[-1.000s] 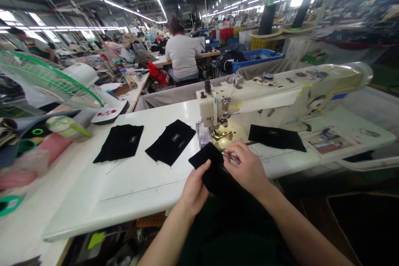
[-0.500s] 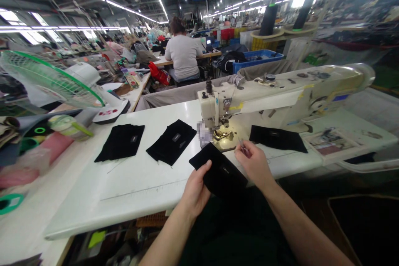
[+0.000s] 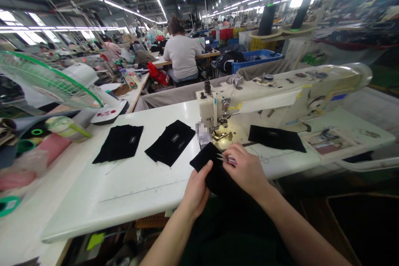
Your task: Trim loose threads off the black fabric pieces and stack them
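Observation:
My left hand grips a black fabric piece by its left side, thumb on top. In my right hand is a pair of thread snips, its pointed blades over the upper part of that piece. The fabric's label is hidden behind my right hand. Just beyond stands a cream sewing machine, its presser foot lit by a lamp. Two stacks of black pieces with small labels lie to the left, a near stack and a farther stack. Another black piece rests to the right.
A green-rimmed fan stands at the left, beside a plastic cup and pink bundles. Thread cones rise at the back right. A co-worker in a white top sits ahead, near a blue crate.
My right hand has moved left with the snips, from beside the fabric to over it, covering the label. My left hand keeps its hold on the fabric.

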{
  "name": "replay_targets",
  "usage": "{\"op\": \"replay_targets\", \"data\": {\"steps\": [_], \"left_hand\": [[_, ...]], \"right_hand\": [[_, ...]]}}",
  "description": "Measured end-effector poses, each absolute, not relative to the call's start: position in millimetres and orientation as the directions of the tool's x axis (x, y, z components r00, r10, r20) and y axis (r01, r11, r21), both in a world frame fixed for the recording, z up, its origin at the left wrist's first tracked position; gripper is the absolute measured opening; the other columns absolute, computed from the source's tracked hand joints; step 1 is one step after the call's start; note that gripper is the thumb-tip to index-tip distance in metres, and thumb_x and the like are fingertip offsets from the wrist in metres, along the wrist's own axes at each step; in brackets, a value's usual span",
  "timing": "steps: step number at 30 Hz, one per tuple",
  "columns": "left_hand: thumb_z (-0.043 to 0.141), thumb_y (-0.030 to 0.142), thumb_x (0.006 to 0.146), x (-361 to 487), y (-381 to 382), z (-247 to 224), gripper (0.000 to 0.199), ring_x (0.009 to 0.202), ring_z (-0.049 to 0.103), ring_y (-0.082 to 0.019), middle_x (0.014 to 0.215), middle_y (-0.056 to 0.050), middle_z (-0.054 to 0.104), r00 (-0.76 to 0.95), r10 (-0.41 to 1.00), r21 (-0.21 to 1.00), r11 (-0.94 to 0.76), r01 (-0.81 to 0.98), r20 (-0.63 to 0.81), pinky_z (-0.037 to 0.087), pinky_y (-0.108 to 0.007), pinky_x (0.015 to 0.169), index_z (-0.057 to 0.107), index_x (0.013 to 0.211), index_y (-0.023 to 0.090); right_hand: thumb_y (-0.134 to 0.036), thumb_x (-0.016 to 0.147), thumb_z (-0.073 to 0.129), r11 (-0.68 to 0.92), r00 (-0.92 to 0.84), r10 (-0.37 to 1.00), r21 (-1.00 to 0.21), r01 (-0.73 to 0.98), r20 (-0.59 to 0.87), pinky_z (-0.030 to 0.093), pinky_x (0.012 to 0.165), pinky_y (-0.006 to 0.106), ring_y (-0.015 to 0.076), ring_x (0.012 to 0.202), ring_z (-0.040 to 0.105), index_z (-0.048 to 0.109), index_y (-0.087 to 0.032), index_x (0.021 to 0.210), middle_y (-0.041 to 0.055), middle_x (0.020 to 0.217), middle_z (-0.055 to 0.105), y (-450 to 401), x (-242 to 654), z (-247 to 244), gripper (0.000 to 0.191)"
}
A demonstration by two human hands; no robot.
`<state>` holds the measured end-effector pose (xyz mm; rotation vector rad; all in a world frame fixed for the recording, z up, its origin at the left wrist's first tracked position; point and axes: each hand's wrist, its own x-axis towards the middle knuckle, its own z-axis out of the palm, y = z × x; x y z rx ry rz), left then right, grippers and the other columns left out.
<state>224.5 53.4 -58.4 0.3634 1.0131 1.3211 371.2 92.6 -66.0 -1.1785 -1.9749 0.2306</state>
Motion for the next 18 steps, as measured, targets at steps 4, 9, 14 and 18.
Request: {"op": "replay_targets", "data": {"steps": [4, 9, 14, 18], "left_hand": [[0.076, 0.020, 0.080, 226.4, 51.7, -58.9, 0.037, 0.113, 0.067, -0.028, 0.113, -0.012, 0.075, -0.077, 0.910, 0.731, 0.275, -0.624, -0.408, 0.050, -0.038, 0.104, 0.070, 0.116, 0.014], [0.071, 0.017, 0.084, 220.8, 58.0, -55.6, 0.035, 0.107, 0.070, -0.028, 0.109, -0.014, 0.075, -0.037, 0.880, 0.639, 0.315, -0.702, -0.473, 0.054, -0.038, 0.100, 0.067, 0.118, 0.010], [0.067, 0.017, 0.087, 215.9, 62.4, -56.7, 0.025, 0.104, 0.071, -0.026, 0.108, -0.015, 0.075, -0.034, 0.881, 0.617, 0.301, -0.727, -0.471, 0.055, -0.036, 0.099, 0.069, 0.110, 0.006], [0.068, 0.019, 0.087, 217.7, 62.3, -57.0, 0.025, 0.104, 0.071, -0.027, 0.106, -0.015, 0.076, -0.029, 0.880, 0.629, 0.315, -0.711, -0.474, 0.054, -0.038, 0.100, 0.070, 0.108, 0.006]], "right_hand": [[-0.014, 0.077, 0.056, 0.509, -0.156, 0.817, -0.568, 0.647, 0.555, 0.044, 0.062, 0.027, 0.0169, 0.072, 0.058, 0.055, -0.022, 0.077, 0.0031, 0.084, 0.061, 92.3, 368.5, -68.7, 0.008], [-0.026, 0.079, 0.054, 0.280, 0.113, 0.928, -0.865, 0.416, 0.354, 0.039, 0.052, 0.026, 0.0130, 0.053, 0.045, 0.054, -0.022, 0.070, -0.0034, 0.062, 0.051, 100.2, 375.5, -68.3, 0.011], [-0.027, 0.085, 0.056, 0.387, -0.014, 0.905, -0.811, 0.439, 0.424, 0.042, 0.057, 0.026, 0.0139, 0.061, 0.051, 0.055, -0.022, 0.072, -0.0009, 0.071, 0.056, 100.4, 381.8, -66.5, 0.014], [-0.021, 0.087, 0.057, 0.518, -0.126, 0.836, -0.692, 0.503, 0.534, 0.050, 0.068, 0.027, 0.0173, 0.081, 0.062, 0.061, -0.022, 0.086, 0.0039, 0.091, 0.064, 93.9, 377.2, -69.1, 0.004]]}}
